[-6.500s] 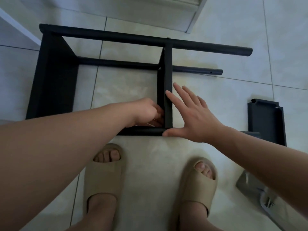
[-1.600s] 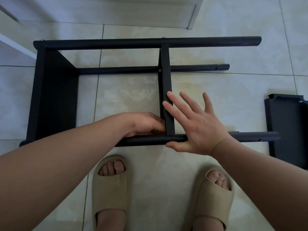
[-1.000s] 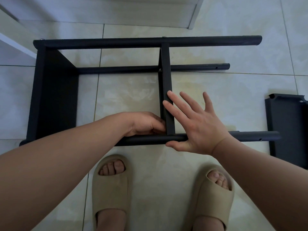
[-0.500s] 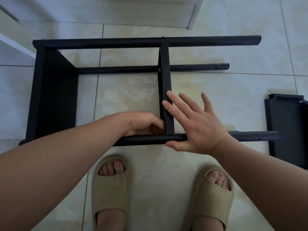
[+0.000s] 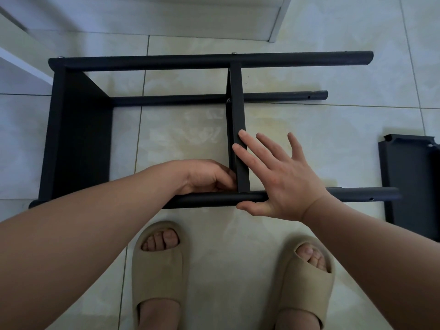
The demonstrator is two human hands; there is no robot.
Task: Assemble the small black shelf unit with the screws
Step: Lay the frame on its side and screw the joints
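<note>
The black shelf unit (image 5: 78,129) lies on its side on the tiles (image 5: 185,134). Right of its middle panel (image 5: 238,115), the right hand (image 5: 281,182) presses flat, fingers spread. Left of that panel the left hand (image 5: 209,177) curls into the corner; whether it grips anything, I can't tell.

The black shelf unit (image 5: 78,139) lies sideways, partly assembled, with 1 loose panel (image 5: 414,186) apart at right.
</note>
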